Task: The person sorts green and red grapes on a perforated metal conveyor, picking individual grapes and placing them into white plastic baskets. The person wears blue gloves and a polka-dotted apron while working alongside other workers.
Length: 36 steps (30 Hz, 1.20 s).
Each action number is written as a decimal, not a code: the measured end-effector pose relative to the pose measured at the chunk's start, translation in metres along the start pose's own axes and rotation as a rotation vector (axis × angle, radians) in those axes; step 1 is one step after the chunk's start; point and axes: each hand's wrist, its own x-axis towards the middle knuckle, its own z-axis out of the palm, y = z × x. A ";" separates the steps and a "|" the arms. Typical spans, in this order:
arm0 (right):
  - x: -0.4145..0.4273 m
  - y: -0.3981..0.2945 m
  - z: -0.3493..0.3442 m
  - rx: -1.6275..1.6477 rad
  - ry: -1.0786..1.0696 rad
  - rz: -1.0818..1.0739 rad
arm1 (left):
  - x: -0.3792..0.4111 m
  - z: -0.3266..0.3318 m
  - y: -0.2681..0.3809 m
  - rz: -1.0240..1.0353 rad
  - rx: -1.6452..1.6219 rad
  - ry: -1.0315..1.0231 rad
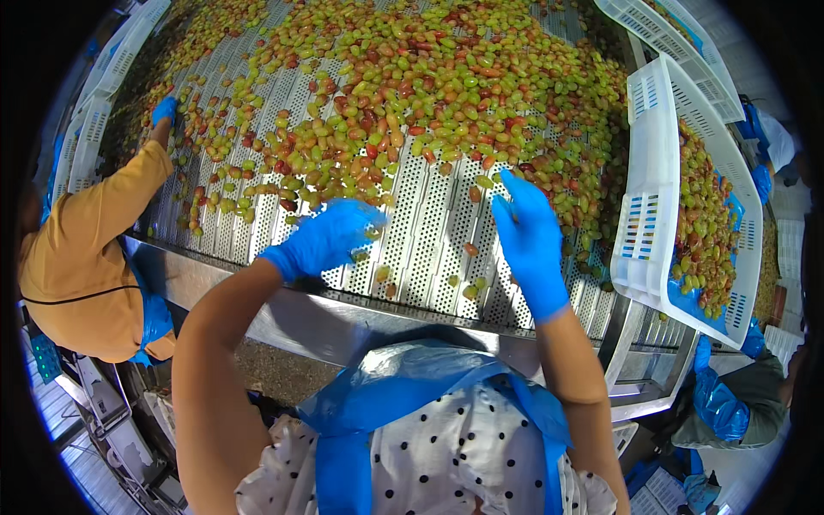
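Observation:
Loose oval fruits that look like grapes, green to red, lie thickly over a perforated metal conveyor in front of me. My left hand, in a blue glove, hovers over the conveyor's near side. Its fingers are bent and blurred, with a few fruits just by the fingertips; whether it grips one is unclear. To the right, my right hand, also blue-gloved, has its thumb and fingers apart at the lower edge of the fruit pile. No fruit shows in it. A few single fruits lie between my hands.
A white slotted crate with blue lining and more fruit stands at the right. Further crates line the far left side. The conveyor's metal edge runs before my apron. A co-worker's gloved hand reaches in from the left.

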 end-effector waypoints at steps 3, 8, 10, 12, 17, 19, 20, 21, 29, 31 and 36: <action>0.057 0.046 0.051 -0.259 0.043 -0.154 | -0.034 -0.054 -0.021 -0.172 0.491 0.376; 0.092 0.050 0.084 -0.610 -0.280 0.086 | 0.029 -0.047 -0.004 -0.186 0.499 0.727; 0.080 0.060 0.089 -0.612 -0.155 -0.005 | 0.084 -0.040 -0.001 -0.132 0.400 0.699; 0.068 0.075 0.087 -0.611 -0.076 -0.043 | 0.144 -0.023 -0.008 -0.148 0.355 0.634; 0.028 0.082 0.062 -0.578 -0.112 0.017 | 0.224 -0.004 -0.014 -0.397 0.617 0.264; 0.013 0.075 0.054 -0.452 -0.062 0.078 | 0.230 -0.004 -0.012 -0.477 0.647 0.214; 0.006 0.072 0.053 -0.383 -0.005 0.119 | 0.228 -0.004 -0.011 -0.458 0.672 0.211; 0.001 0.067 0.053 -0.314 0.051 0.157 | 0.224 -0.004 -0.011 -0.442 0.697 0.209; -0.006 0.017 0.070 0.254 0.089 0.249 | 0.153 0.006 -0.006 -0.226 0.230 0.456; -0.001 0.001 0.074 0.276 0.063 0.309 | 0.128 -0.001 0.041 -0.389 -0.470 0.547; 0.001 -0.009 0.108 1.446 -0.151 0.705 | 0.103 0.030 0.068 -0.384 -0.657 0.724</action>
